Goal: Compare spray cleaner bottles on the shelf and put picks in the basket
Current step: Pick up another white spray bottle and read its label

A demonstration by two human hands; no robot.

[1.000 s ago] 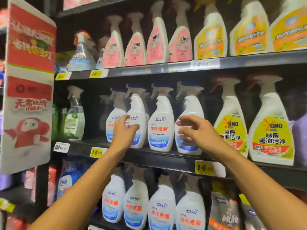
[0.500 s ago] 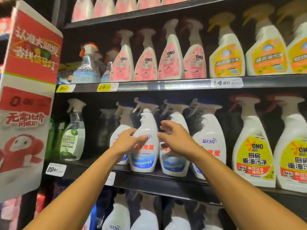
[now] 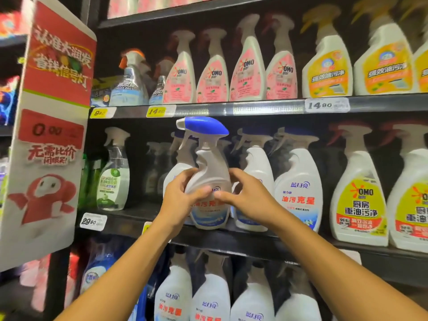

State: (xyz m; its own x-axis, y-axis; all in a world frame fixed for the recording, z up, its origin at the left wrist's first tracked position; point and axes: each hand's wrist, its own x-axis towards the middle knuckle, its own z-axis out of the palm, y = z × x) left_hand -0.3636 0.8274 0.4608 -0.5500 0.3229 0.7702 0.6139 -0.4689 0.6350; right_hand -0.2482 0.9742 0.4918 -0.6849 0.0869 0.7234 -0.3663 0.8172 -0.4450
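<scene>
Both hands cover much of the held bottle's label [image 3: 209,206]. The top-shelf bottles [image 3: 148,3] are cut off by the frame's upper edge and blurred.

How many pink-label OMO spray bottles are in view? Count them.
4, in a row on the upper shelf: leftmost bottle, second bottle, third bottle, rightmost bottle. More may stand hidden behind them.

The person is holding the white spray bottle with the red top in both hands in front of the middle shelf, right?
Not quite: the top is blue, not red. The head view shows the left hand and the right hand both holding the white spray bottle, whose trigger cap is blue, in front of the middle shelf.
</scene>
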